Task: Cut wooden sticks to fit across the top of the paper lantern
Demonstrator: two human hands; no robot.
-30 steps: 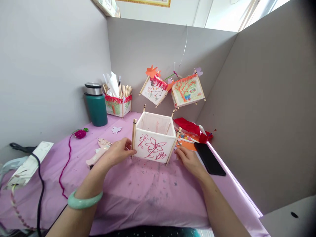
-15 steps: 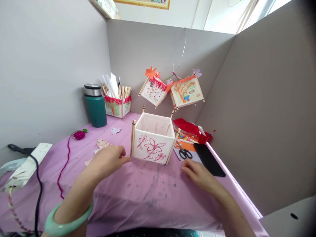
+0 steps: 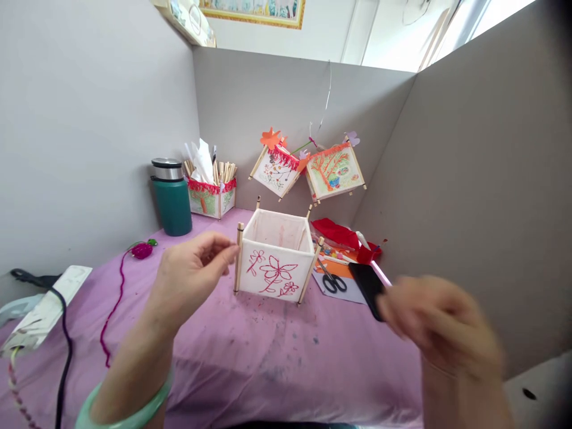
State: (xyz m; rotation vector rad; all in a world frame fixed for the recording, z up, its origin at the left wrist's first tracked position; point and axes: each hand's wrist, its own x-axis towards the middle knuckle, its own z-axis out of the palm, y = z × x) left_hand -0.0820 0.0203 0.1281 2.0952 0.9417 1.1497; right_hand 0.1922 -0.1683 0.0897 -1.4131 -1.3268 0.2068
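Right hand point(image 3: 442, 322): nearest at right, blurred, fingers curled; whether they grip anything cannot be told. Left hand point(image 3: 190, 274): pale green bangle point(image 3: 154, 405) at the wrist, thumb and forefinger brought together at the box's left front post; whether they pinch it or merely lie beside it cannot be told. Surface point(image 3: 214, 369): draped in purple cloth (spotted with dark marks). Open-topped white fabric box point(image 3: 277, 271): magenta flowers on its front, wooden posts at the corners; upright on the surface, between the hands. Black-handled scissors point(image 3: 333, 277): right of the box. Flat black phone point(image 3: 366, 289): beside the scissors, partly behind the right hand. Teal bottle with steel-and-black top point(image 3: 172, 205): upright, farther back at left.
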